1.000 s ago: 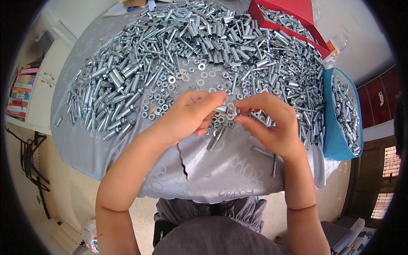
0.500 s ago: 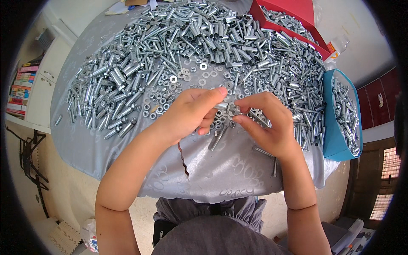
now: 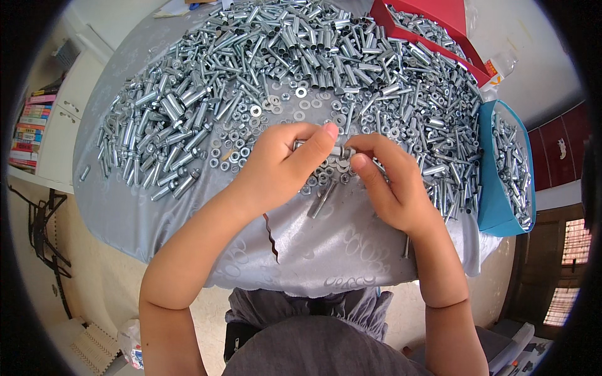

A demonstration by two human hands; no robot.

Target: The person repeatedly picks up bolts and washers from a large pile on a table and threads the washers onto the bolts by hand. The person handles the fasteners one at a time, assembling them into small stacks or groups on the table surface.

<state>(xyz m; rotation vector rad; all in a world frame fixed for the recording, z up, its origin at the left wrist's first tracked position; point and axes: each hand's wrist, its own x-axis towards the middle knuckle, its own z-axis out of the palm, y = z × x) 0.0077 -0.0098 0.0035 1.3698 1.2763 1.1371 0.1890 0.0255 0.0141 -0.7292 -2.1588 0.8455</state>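
Over the near middle of the table my left hand (image 3: 276,166) is closed around a shiny metal expansion bolt (image 3: 337,151), its thumb lying along the sleeve. The bolt lies roughly level and points right. At its right end, the thumb and forefinger of my right hand (image 3: 394,182) pinch around the nut and washer end, partly hiding it. Below the hands a loose bolt (image 3: 323,200) lies slanted on the cloth. Flat washers (image 3: 300,115) and hex nuts (image 3: 234,135) are scattered just beyond and left of my hands.
A heap of metal sleeves (image 3: 307,59) covers the far table. Assembled expansion bolts (image 3: 175,116) pile at left, loose bolts (image 3: 439,135) at right. A red box (image 3: 433,44) and a blue box (image 3: 486,169) hold more hardware. A dark wavy strip (image 3: 271,241) lies on the grey tablecloth (image 3: 313,257).
My right hand has moved slightly left and its fingertips have closed in on the bolt's end. The bolt is now more level, with more of its left end showing.
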